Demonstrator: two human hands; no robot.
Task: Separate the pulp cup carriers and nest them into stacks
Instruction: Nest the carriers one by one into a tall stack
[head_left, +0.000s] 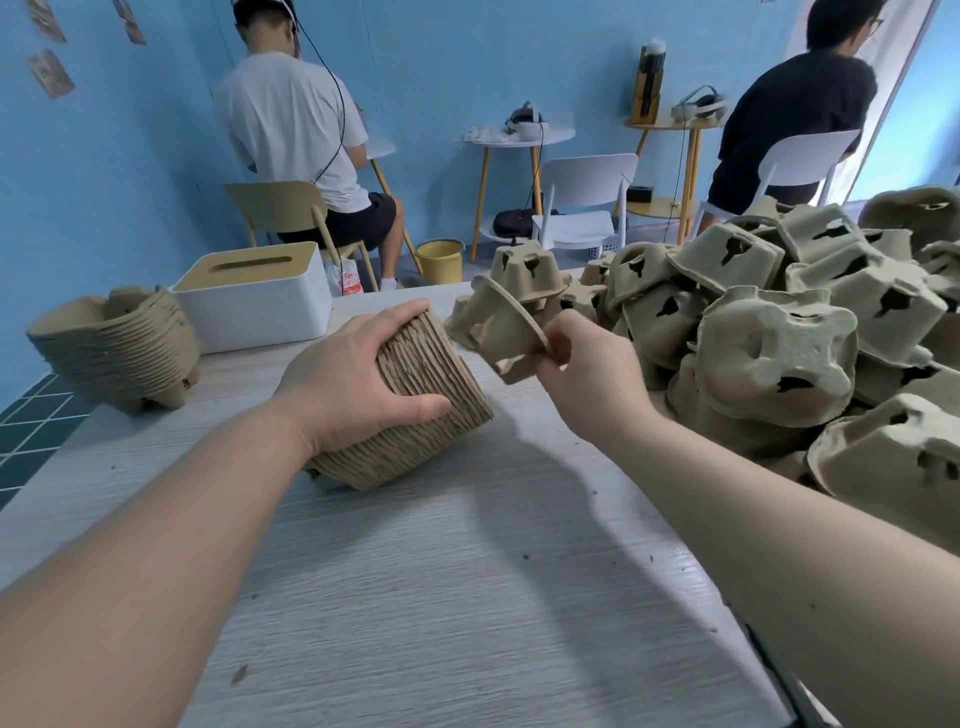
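Head view. Left hand (358, 374) clasps a ribbed tan nested stack of pulp carriers (421, 410), tilted on the pale wood-grain table (467, 597). Just right of the stack, right hand (587, 364) pinches one tan pulp cup carrier (498, 332) by its rim. Step: nesting; next, align over the stack's open end. Loose carrier heap (779, 332) crowds farther right; bare tabletop nearer the stack.

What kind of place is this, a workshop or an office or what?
Probably a room set up for recording hand tasks, not a workshop. Headsets rest on small round side tables, another seated person wears a wired one, and a heap of pulp cup carriers covers the work table.
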